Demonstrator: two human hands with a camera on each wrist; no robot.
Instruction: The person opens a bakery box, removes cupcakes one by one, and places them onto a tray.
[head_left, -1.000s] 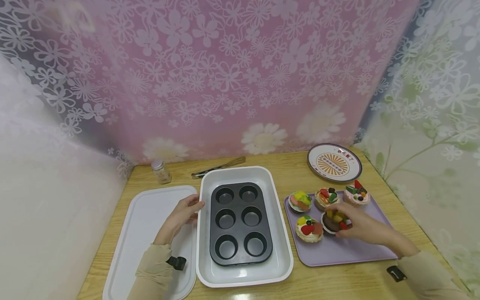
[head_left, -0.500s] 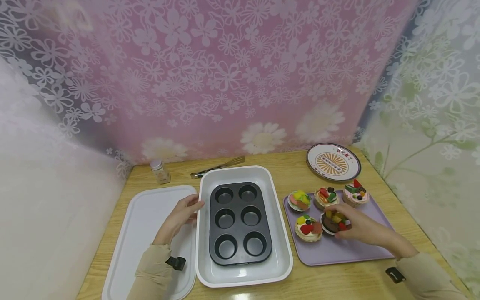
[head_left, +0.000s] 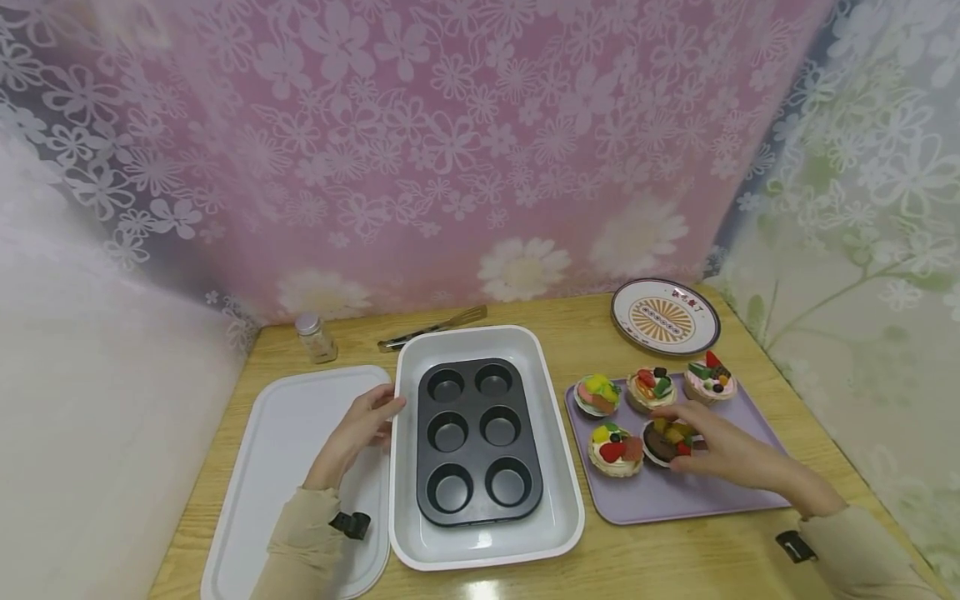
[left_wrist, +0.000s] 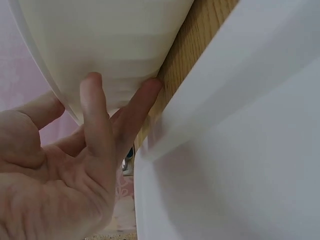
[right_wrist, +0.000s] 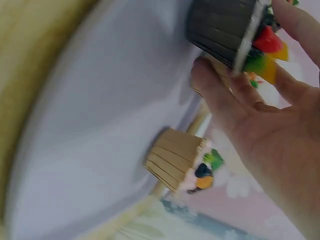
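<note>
A dark chocolate cupcake point(right_wrist: 225, 32) with fruit on top sits on the purple tray point(head_left: 738, 492). My right hand point(head_left: 723, 446) curls its thumb and fingers around it from the right; in the right wrist view, fingertips lie along its dark wrapper. My left hand point(head_left: 360, 429) rests by the left side of a deep white rectangular pan point(head_left: 491, 546). In the left wrist view, extended fingers point(left_wrist: 95, 110) touch the pan's outer wall below its rim. A black muffin tin point(head_left: 480, 442) with several round cups lies inside that pan.
Several other fruit-topped cupcakes, one with strawberry and cream point(head_left: 615, 450), share the tray. A patterned plate point(head_left: 665, 317) stands behind. A flat white lid point(head_left: 300, 467) lies left of the pan. Tongs point(head_left: 435, 327) and a small jar point(head_left: 317, 337) are at the back.
The head view has tilted slightly. My right hand stays around the chocolate cupcake, with a very small shift rightward; my left hand keeps its place at the pan's side.
</note>
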